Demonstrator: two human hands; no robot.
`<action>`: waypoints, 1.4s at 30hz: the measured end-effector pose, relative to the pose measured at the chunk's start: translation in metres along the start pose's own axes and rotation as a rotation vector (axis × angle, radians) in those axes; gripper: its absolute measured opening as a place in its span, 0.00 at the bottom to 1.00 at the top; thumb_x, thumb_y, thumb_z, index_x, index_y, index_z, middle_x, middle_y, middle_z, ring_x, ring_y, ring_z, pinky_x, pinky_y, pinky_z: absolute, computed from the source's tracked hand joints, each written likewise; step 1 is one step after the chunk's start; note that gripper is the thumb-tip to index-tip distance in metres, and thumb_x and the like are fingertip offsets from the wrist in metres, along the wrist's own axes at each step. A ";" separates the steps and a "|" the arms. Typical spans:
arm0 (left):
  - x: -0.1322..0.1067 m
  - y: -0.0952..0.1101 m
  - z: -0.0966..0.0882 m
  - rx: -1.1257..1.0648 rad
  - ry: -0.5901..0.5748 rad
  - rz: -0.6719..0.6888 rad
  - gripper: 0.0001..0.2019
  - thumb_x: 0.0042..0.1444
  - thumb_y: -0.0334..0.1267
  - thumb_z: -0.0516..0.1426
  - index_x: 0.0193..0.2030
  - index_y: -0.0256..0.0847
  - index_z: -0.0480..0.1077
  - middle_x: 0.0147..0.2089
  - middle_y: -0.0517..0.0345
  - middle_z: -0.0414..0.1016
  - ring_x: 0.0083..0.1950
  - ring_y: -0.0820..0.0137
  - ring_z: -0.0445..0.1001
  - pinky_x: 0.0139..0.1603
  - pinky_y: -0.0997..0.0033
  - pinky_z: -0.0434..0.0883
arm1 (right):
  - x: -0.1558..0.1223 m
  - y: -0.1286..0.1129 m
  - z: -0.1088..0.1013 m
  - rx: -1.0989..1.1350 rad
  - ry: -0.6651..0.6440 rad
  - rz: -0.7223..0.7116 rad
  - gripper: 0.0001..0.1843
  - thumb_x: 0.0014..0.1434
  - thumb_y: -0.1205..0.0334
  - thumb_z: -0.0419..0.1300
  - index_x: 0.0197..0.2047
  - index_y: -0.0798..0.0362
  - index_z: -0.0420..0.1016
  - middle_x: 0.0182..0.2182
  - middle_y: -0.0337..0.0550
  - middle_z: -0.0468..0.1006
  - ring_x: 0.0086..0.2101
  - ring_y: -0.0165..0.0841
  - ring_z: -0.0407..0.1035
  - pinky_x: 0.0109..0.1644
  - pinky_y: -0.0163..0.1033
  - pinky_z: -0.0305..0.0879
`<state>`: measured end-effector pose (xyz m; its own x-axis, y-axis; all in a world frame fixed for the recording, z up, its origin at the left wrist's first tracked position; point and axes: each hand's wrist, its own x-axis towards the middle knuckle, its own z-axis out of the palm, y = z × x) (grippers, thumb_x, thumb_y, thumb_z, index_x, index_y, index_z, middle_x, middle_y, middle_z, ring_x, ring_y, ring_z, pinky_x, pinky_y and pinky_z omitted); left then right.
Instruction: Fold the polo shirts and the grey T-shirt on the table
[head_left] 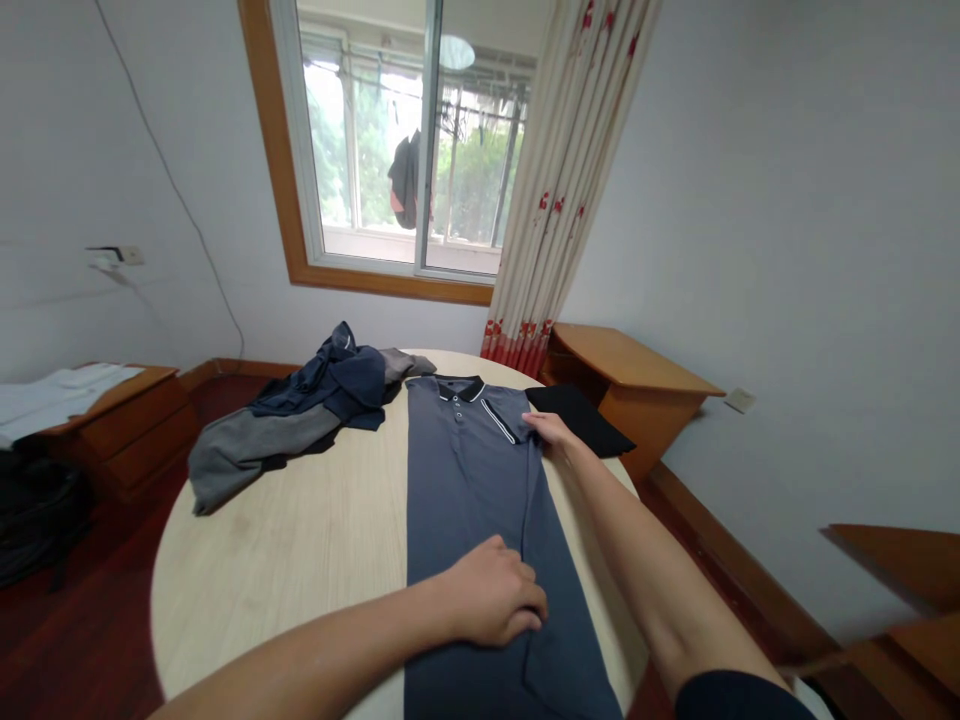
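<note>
A grey-blue polo shirt point(472, 500) lies lengthwise on the round pale wooden table point(300, 560), its dark white-edged collar at the far end. Its left edge runs straight, and a white-edged dark stripe crosses the upper chest. My right hand point(551, 430) is closed on the shirt at the sleeve, on the right near the collar, thumb on top. Lower down, my left hand point(499, 592) rests on the body of the shirt with its fingers curled onto the cloth along a lengthwise crease. Its fingertips are partly hidden.
A heap of navy and grey clothes point(322, 395) lies at the table's far left. Folded black cloth point(581, 420) sits at the far right edge, close to my right hand. Beyond are a wooden desk point(630, 365), a curtain point(562, 200) and a window. A low cabinet point(127, 430) stands left.
</note>
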<state>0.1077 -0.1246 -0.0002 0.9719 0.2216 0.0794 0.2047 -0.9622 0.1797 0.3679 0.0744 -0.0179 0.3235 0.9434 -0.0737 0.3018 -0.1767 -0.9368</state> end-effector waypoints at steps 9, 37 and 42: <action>0.009 0.010 0.015 -0.167 0.155 -0.024 0.08 0.67 0.42 0.57 0.48 0.44 0.75 0.42 0.61 0.82 0.45 0.67 0.77 0.45 0.67 0.67 | 0.031 -0.009 0.006 -0.056 -0.023 -0.125 0.10 0.54 0.62 0.65 0.39 0.58 0.81 0.33 0.49 0.83 0.34 0.38 0.77 0.36 0.38 0.73; -0.006 -0.025 -0.004 -0.139 0.246 -0.206 0.15 0.67 0.44 0.55 0.54 0.42 0.75 0.48 0.54 0.82 0.51 0.62 0.76 0.55 0.59 0.69 | -0.007 0.005 0.082 -0.747 -0.131 -0.599 0.34 0.72 0.44 0.43 0.73 0.54 0.58 0.71 0.51 0.59 0.71 0.44 0.49 0.74 0.55 0.39; -0.022 -0.066 -0.008 -0.110 0.271 -0.447 0.31 0.65 0.55 0.55 0.70 0.42 0.61 0.75 0.46 0.57 0.75 0.51 0.53 0.72 0.35 0.49 | 0.000 0.018 0.065 -0.540 -0.090 -0.579 0.36 0.71 0.42 0.43 0.71 0.58 0.61 0.69 0.54 0.62 0.68 0.39 0.55 0.73 0.46 0.48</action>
<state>0.0721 -0.0646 -0.0060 0.7246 0.6534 0.2193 0.5646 -0.7452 0.3548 0.3147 0.0896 -0.0568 -0.0840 0.9418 0.3254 0.8000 0.2584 -0.5414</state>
